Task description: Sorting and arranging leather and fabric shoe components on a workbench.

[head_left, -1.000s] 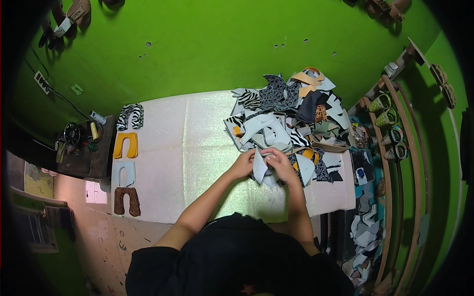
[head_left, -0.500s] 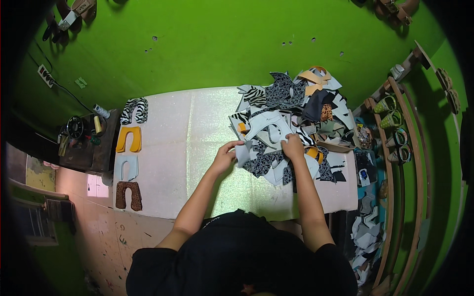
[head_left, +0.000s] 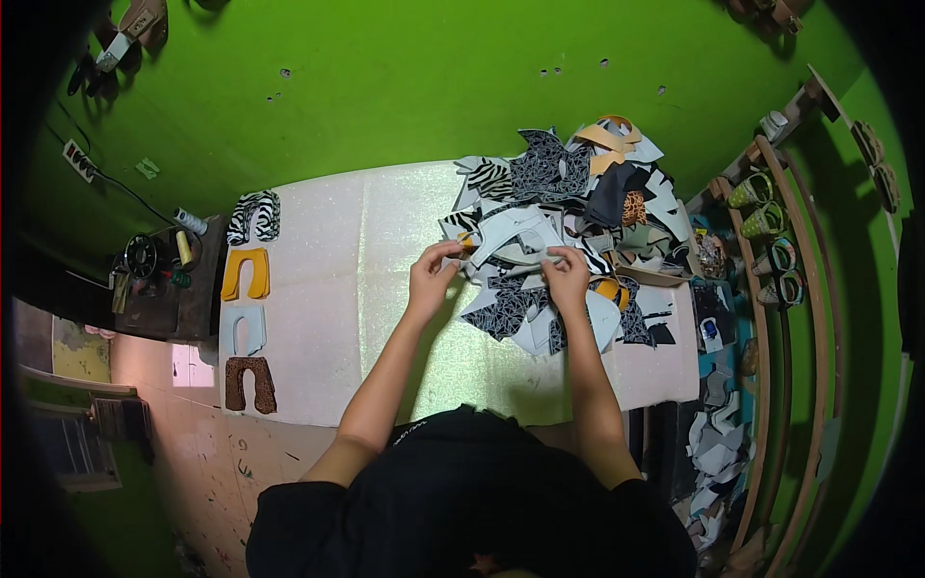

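A heap of cut material scraps (head_left: pixel 535 178) lies on the right part of the table, in zebra, black-and-grey patterned, light grey and orange pieces. A light grey scrap with cut-out openings (head_left: pixel 501 227) lies on the heap's near side, between my hands. My left hand (head_left: pixel 433 281) is at the heap's left edge, its fingers bent toward the thumb by a small yellow bit; what they pinch is too small to make out. My right hand (head_left: pixel 567 279) has its fingertips closed on the right end of the light grey scrap, above the black-and-grey patterned pieces (head_left: pixel 503 310).
Stacks of U-shaped pieces line the table's left edge: zebra (head_left: pixel 254 218), yellow (head_left: pixel 246 275), light grey (head_left: pixel 243 329) and brown (head_left: pixel 251 384). A sewing machine (head_left: pixel 142 256) with thread spools stands left of the table. On the right, a wooden rack (head_left: pixel 761 231) holds sandals, with more scraps below.
My left hand has moved slightly up and left, away from the small grey piece it held. My right hand has shifted a little up. The light grey scrap lies differently between them.
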A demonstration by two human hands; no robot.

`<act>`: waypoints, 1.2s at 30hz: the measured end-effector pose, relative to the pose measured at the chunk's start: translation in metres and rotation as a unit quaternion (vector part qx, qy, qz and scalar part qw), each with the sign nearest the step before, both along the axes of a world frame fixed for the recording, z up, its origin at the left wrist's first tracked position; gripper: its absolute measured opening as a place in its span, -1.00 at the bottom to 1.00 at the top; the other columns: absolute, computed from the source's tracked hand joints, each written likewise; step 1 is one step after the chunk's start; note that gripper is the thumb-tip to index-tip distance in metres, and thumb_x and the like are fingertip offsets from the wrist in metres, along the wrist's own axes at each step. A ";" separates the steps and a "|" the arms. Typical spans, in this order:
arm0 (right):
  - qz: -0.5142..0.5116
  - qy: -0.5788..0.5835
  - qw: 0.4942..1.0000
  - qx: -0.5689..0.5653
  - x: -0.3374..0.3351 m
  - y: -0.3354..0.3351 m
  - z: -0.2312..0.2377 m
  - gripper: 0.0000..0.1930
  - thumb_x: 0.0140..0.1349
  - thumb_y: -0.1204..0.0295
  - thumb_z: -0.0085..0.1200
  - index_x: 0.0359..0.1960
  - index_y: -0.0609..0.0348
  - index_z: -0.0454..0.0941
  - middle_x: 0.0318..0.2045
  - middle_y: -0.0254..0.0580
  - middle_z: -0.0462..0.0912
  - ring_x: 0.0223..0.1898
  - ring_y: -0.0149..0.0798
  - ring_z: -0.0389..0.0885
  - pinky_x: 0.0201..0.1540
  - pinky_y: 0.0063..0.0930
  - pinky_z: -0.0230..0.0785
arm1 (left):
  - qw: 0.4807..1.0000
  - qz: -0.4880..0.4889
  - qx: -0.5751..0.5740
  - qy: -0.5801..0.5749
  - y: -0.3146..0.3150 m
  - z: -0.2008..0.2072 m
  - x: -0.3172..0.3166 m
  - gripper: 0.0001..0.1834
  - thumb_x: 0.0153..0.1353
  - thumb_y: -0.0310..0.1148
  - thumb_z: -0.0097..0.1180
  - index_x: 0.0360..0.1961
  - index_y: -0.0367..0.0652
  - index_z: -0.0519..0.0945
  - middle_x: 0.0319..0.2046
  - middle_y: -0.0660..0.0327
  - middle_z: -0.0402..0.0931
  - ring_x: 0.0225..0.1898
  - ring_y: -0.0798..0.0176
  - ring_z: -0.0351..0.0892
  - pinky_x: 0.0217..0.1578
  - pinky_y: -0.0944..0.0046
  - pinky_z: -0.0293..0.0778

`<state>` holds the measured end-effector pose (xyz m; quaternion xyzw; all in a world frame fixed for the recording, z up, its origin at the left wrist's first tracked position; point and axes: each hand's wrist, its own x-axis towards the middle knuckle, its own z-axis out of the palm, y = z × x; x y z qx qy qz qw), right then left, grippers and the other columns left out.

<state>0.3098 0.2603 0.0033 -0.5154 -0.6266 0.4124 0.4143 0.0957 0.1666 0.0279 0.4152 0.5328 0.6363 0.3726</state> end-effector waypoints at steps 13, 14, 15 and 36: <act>-0.179 -0.152 0.959 0.160 0.055 -0.020 0.034 -0.78 -0.03 0.51 0.01 -0.27 0.21 0.47 -0.23 -0.13 0.40 -0.52 -0.32 0.43 -0.41 -0.49 0.31 | 0.917 -0.259 -0.034 0.300 0.042 0.002 0.054 -0.58 0.02 -0.36 0.03 -0.02 -0.04 0.37 0.19 0.03 0.05 0.23 -0.10 -0.04 0.18 0.03 -0.01; -0.197 -0.176 0.949 0.170 0.056 -0.017 0.040 -0.77 -0.02 0.50 0.00 -0.27 0.21 0.47 -0.23 -0.13 0.39 -0.52 -0.31 0.44 -0.40 -0.47 0.31 | 0.888 -0.269 -0.050 0.369 0.041 -0.005 0.059 -0.54 0.01 -0.32 0.05 0.01 0.00 0.35 0.22 0.01 0.00 0.25 -0.19 -0.13 0.18 -0.04 -0.05; -0.199 -0.174 0.955 0.133 0.062 -0.013 0.042 -0.77 -0.02 0.47 -0.01 -0.26 0.19 0.47 -0.25 -0.09 0.43 -0.44 -0.19 0.49 -0.35 -0.40 0.32 | 0.866 -0.292 -0.078 0.398 0.040 -0.005 0.065 -0.52 0.00 -0.32 0.05 0.03 0.02 0.34 0.22 -0.01 -0.01 0.25 -0.30 -0.24 0.17 -0.13 -0.08; -0.176 -0.305 0.899 0.260 0.038 0.080 0.076 -0.62 -0.06 0.34 0.09 -0.17 0.20 0.41 -0.23 -0.02 0.38 -0.14 0.03 0.35 -0.10 -0.24 0.24 | 0.922 -0.160 0.007 0.353 0.059 -0.015 0.076 -0.73 -0.06 -0.43 0.05 -0.25 -0.10 0.49 -0.04 0.06 0.29 0.11 -0.11 0.09 0.10 0.05 0.06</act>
